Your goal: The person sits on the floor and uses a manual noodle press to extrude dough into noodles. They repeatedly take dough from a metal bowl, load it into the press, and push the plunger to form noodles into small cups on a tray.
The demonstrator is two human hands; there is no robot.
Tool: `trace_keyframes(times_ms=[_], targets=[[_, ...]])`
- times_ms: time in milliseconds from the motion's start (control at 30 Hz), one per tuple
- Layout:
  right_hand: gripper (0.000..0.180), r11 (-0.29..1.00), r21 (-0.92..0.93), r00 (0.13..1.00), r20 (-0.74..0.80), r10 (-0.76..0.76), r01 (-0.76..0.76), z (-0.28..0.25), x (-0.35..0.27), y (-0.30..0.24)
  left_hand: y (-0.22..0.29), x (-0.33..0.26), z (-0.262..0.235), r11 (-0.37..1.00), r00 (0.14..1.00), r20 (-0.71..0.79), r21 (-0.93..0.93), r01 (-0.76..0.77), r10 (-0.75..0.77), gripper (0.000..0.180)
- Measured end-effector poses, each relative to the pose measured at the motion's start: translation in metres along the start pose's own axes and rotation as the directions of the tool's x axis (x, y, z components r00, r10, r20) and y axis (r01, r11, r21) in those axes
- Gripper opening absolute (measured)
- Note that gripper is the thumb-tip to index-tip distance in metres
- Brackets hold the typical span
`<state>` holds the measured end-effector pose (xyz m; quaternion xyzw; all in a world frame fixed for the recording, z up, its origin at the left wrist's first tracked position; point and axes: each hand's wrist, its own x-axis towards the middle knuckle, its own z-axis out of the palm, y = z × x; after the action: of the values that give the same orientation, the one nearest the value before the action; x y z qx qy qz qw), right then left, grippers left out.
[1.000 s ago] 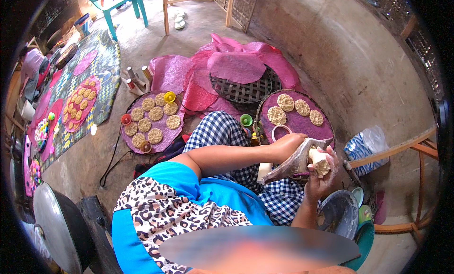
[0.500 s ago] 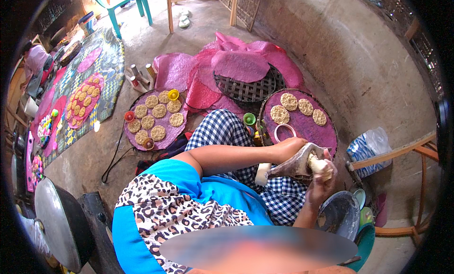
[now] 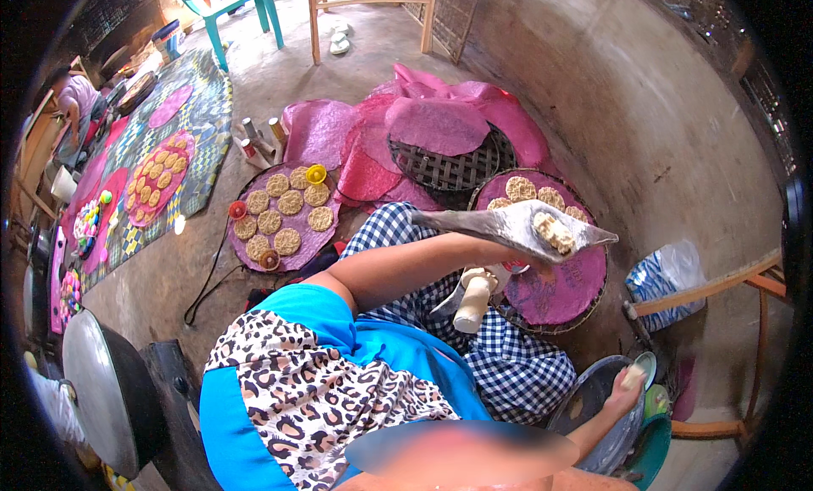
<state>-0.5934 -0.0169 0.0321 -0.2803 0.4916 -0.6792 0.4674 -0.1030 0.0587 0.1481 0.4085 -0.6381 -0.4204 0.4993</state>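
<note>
My left hand [image 3: 512, 252] is mostly hidden beneath a grey, stained cloth [image 3: 500, 223], holding it up over the right-hand tray. A lump of pale dough [image 3: 554, 234] rests on the cloth. At the lower right my right hand [image 3: 625, 391] is over the grey basin [image 3: 584, 406], its fingers closed around a small piece of pale dough [image 3: 633, 376]. A pale cylinder [image 3: 472, 309] with a wider top is at my lap, below the left forearm. Several round patterned dough pieces [image 3: 520, 188] lie on the right-hand pink-covered tray [image 3: 559, 300], partly covered by the cloth.
Another pink-covered tray [image 3: 323, 241] at the left bears several patterned dough rounds and coloured cups. Woven baskets [image 3: 445, 165] and pink sheets [image 3: 364, 182] lie ahead. A large pan [image 3: 93, 389] stands lower left, a plastic bag [image 3: 665, 275] by the wall. Another person [image 3: 78, 102] sits far left.
My right hand has moved away from the cloth, down and right to the basin. The cloth, bunched before, is now spread and raised, with dough showing on it.
</note>
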Motion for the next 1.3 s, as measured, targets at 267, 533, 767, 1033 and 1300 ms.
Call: trace_keyframes(times_ms=[267,533,767,1033,1300], targets=[[0.051,-0.034,-0.997,0.988,0.068,-0.136,0.063,-0.120,0.048,0.107,0.017,0.003,0.001,0.998,1.000,-0.013,-0.057,-0.026,0.025,0.048],[0.042,-0.341,-0.936,0.997,0.080,0.022,0.083,-0.120,0.059,0.133,0.010,0.006,0.007,0.856,0.996,0.027,-0.513,-0.063,0.090,0.042],[0.036,0.518,-0.774,0.895,0.137,-0.425,0.364,-0.014,-0.001,0.001,0.005,0.010,0.010,0.450,0.994,0.099,-0.890,0.066,0.049,0.028],[0.071,0.981,-0.115,0.394,0.918,0.045,0.156,0.183,-0.143,0.027,0.008,0.020,0.063,0.235,0.960,0.262,-0.944,0.233,0.101,0.022],[0.055,0.622,0.207,0.381,0.911,0.160,-0.755,0.238,-0.178,0.058,-0.019,0.023,0.007,0.765,0.989,-0.136,-0.630,-0.136,0.064,0.043]])
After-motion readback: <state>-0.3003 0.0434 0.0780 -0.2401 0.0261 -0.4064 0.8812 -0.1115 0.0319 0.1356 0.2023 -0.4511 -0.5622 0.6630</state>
